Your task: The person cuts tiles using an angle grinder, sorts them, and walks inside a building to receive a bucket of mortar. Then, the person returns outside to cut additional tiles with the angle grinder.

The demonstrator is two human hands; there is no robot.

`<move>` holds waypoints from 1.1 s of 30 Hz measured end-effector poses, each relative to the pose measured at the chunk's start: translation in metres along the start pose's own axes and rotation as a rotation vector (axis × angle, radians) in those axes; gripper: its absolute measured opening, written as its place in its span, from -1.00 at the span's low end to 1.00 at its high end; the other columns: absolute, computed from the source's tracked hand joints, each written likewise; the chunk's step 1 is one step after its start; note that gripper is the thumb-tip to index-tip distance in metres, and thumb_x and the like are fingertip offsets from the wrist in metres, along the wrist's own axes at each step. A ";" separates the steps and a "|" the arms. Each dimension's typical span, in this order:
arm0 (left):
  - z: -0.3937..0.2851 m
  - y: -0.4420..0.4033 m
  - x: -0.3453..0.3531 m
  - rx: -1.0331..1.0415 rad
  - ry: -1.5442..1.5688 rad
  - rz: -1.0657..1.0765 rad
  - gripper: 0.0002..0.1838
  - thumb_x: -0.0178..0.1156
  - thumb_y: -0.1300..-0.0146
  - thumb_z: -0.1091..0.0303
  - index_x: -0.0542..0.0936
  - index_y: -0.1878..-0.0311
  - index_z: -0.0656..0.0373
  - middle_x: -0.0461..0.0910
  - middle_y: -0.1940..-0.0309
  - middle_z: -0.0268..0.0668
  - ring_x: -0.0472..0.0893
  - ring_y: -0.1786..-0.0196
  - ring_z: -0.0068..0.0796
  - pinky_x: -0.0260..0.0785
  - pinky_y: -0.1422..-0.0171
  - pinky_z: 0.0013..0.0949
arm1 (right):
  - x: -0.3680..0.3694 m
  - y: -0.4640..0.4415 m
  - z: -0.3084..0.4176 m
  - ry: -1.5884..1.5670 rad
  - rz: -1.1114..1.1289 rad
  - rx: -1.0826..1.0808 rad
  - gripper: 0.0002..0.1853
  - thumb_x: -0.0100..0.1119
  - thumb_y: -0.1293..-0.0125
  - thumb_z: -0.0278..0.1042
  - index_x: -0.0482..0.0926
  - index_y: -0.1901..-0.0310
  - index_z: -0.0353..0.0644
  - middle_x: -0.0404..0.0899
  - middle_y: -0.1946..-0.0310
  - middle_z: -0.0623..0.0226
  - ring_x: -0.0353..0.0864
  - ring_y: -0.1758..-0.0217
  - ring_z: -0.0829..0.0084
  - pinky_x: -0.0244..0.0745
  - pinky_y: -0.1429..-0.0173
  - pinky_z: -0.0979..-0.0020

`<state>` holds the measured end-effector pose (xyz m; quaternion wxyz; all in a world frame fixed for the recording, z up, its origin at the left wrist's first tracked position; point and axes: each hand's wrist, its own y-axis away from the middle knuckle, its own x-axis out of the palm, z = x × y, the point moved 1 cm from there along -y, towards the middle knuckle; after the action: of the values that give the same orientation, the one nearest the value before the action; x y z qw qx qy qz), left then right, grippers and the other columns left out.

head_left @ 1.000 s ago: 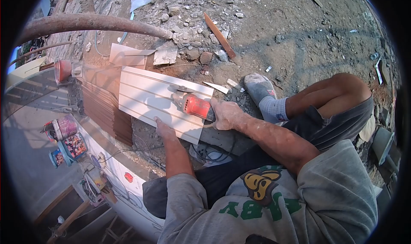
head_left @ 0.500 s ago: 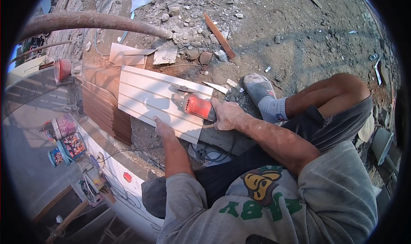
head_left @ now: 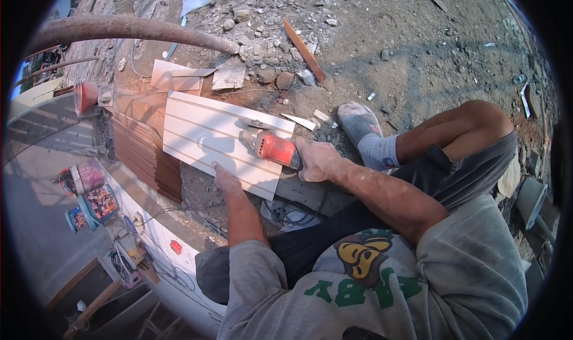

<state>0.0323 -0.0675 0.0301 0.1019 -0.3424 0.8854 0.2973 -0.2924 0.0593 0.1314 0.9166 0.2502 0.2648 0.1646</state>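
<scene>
The right hand (head_left: pixel 319 160) was wrapped around the rear of a red angle grinder (head_left: pixel 276 149), which was over the right part of a grooved pale tile (head_left: pixel 224 143). The left hand (head_left: pixel 227 180) had its thumb on that tile's near edge; its hidden fingers' grip could not be told. Stacked brown tiles (head_left: pixel 140 152) sat left of the tile, a brown strip (head_left: pixel 303 49) beyond it.
</scene>
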 end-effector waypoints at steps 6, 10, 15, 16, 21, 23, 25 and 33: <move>-0.011 0.017 0.003 -0.012 -0.027 -0.029 -0.15 0.25 -0.18 -0.16 0.38 -0.14 0.59 0.44 -0.16 0.12 0.51 -0.14 -0.05 0.38 -0.26 -0.15 | 0.000 0.000 -0.001 -0.010 -0.003 -0.001 -0.36 0.30 0.03 -0.22 0.31 -0.07 -0.36 0.60 0.20 -0.18 0.61 0.03 -0.09 0.50 -0.07 0.09; -0.006 0.011 0.002 0.004 -0.014 -0.021 -0.14 0.25 -0.18 -0.17 0.38 -0.15 0.58 0.44 -0.16 0.13 0.51 -0.15 -0.05 0.38 -0.25 -0.14 | 0.000 0.001 -0.002 -0.012 0.019 0.024 -0.36 0.30 0.05 -0.23 0.28 -0.06 -0.31 0.59 0.19 -0.16 0.58 0.02 -0.09 0.46 -0.09 0.09; -0.005 0.011 0.000 -0.006 -0.033 -0.031 -0.13 0.26 -0.17 -0.17 0.38 -0.15 0.59 0.44 -0.16 0.15 0.52 -0.13 -0.02 0.40 -0.23 -0.13 | -0.001 0.004 -0.002 -0.015 0.016 0.018 -0.38 0.31 0.05 -0.23 0.29 -0.02 -0.32 0.59 0.20 -0.16 0.58 0.03 -0.10 0.47 -0.08 0.07; -0.003 0.007 0.000 0.016 0.001 0.000 -0.13 0.26 -0.17 -0.18 0.38 -0.14 0.59 0.44 -0.15 0.15 0.52 -0.13 -0.02 0.40 -0.22 -0.13 | -0.001 0.004 -0.003 -0.015 0.008 0.020 -0.39 0.31 0.05 -0.23 0.29 -0.01 -0.33 0.59 0.20 -0.16 0.59 0.03 -0.10 0.47 -0.07 0.07; -0.006 0.008 0.001 -0.004 -0.035 -0.046 -0.14 0.26 -0.17 -0.17 0.39 -0.12 0.59 0.46 -0.13 0.15 0.53 -0.11 -0.02 0.40 -0.22 -0.12 | -0.002 0.008 -0.002 -0.010 0.007 0.013 -0.39 0.32 0.05 -0.23 0.29 0.00 -0.33 0.59 0.23 -0.17 0.59 0.05 -0.12 0.47 -0.07 0.06; -0.007 0.010 0.002 -0.018 -0.036 -0.063 -0.14 0.26 -0.16 -0.17 0.40 -0.11 0.59 0.47 -0.12 0.15 0.53 -0.10 -0.03 0.40 -0.22 -0.12 | -0.003 0.009 -0.002 -0.013 0.000 0.009 -0.39 0.32 0.05 -0.23 0.29 0.00 -0.33 0.59 0.23 -0.17 0.59 0.05 -0.12 0.47 -0.07 0.05; -0.007 0.012 0.002 0.004 -0.043 -0.077 -0.14 0.26 -0.17 -0.17 0.40 -0.10 0.61 0.47 -0.11 0.15 0.54 -0.09 -0.03 0.40 -0.22 -0.12 | -0.003 0.009 -0.003 -0.006 0.011 0.012 -0.39 0.32 0.05 -0.22 0.29 0.00 -0.33 0.59 0.22 -0.18 0.59 0.04 -0.12 0.47 -0.07 0.05; -0.004 0.007 0.001 0.017 -0.078 -0.055 -0.11 0.25 -0.19 -0.17 0.36 -0.13 0.65 0.46 -0.12 0.17 0.53 -0.09 -0.02 0.41 -0.21 -0.12 | -0.002 0.013 -0.005 -0.003 0.000 0.012 -0.39 0.32 0.05 -0.24 0.29 0.00 -0.34 0.59 0.20 -0.17 0.59 0.03 -0.12 0.47 -0.07 0.05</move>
<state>0.0272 -0.0662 0.0364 0.1472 -0.3538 0.8736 0.3000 -0.2987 0.0707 0.1357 0.9155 0.2556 0.2646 0.1625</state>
